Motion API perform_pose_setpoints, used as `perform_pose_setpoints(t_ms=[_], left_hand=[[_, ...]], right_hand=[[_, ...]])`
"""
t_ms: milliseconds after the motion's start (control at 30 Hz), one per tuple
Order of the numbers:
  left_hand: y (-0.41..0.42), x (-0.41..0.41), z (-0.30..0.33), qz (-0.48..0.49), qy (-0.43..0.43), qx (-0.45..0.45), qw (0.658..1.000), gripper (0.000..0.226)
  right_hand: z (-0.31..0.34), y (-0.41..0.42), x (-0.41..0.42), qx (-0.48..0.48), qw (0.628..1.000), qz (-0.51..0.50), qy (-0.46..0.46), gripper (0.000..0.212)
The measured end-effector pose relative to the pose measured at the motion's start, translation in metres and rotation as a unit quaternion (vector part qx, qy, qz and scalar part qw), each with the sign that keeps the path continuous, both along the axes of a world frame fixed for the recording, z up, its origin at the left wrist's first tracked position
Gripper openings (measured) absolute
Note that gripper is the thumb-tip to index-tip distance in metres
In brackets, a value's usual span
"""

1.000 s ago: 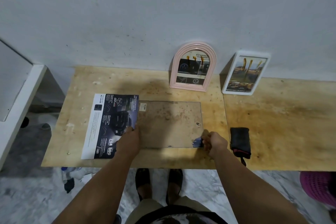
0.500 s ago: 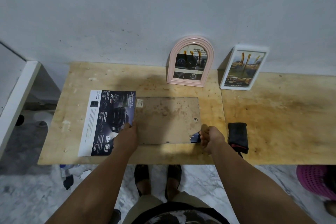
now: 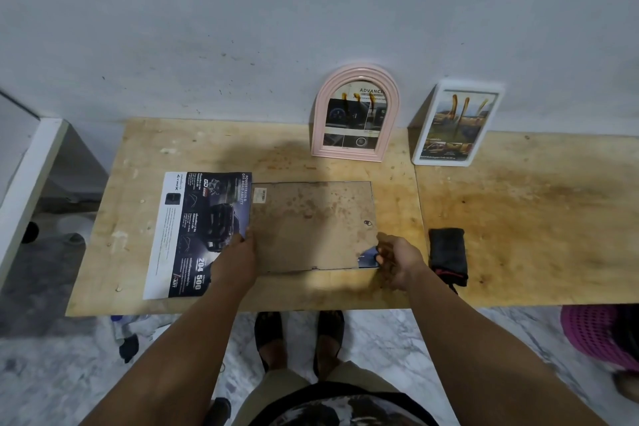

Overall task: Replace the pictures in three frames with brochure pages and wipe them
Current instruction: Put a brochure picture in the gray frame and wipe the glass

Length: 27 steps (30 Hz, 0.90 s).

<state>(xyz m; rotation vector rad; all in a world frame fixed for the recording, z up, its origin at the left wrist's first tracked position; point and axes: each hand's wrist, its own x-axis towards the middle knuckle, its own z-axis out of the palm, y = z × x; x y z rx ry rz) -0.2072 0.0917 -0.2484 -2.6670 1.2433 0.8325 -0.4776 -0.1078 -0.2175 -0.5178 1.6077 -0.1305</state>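
The right hand (image 3: pixel 397 261) seemingly pinches the blue picture corner (image 3: pixel 369 257); the face-down frame (image 3: pixel 311 225) stretches leftward to the pressing, flat left hand (image 3: pixel 238 258).

We see the flat brown frame backing board (image 3: pixel 311 226) lying on the plywood counter (image 3: pixel 518 218) between our two hands. Left of the left hand's fingers (image 3: pixel 247 239) lies the dark printed brochure page (image 3: pixel 200 232); right of the right hand's fingers (image 3: pixel 383 254), the folded black cloth (image 3: pixel 447 254). Beyond both, against the wall, stand the pink arched frame (image 3: pixel 356 112) and, to its right, the white rectangular frame (image 3: pixel 456 123).
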Motion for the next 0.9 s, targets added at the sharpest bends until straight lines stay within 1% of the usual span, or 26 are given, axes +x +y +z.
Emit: perform_pose_setpoints(t_ms=[100,200,300,400,500,667,767,900], left_hand=[[-0.001,0.000,0.000,0.002,0.002,0.002,1.000,0.063],[0.000,0.000,0.000,0.001,0.004,-0.001,1.000,0.061],[0.001,0.001,-0.002,-0.001,0.005,-0.007,1.000,0.061],[0.001,0.001,-0.003,-0.002,0.007,-0.010,1.000,0.062],[0.000,0.000,-0.002,0.001,0.009,0.007,1.000,0.063],[-0.002,0.001,0.001,0.007,0.014,0.031,0.999,0.065],[-0.002,0.000,0.003,0.014,0.019,0.034,0.999,0.066],[-0.002,0.001,0.005,0.014,0.024,0.036,0.999,0.068]], right_hand=[[0.004,-0.003,0.001,-0.002,1.000,0.017,0.003,0.033],[0.007,-0.005,0.004,-0.015,0.999,0.030,0.016,0.024],[0.006,-0.007,0.006,-0.022,1.000,0.012,0.007,0.016],[-0.001,-0.009,0.009,-0.052,0.999,0.009,0.007,0.021],[-0.006,-0.010,0.013,-0.069,0.997,0.000,0.016,0.021],[-0.013,-0.011,0.013,-0.066,0.998,-0.017,0.010,0.021],[-0.013,-0.011,0.015,-0.062,0.997,-0.043,-0.003,0.017],[-0.010,-0.012,0.017,-0.047,0.997,-0.053,-0.019,0.020]])
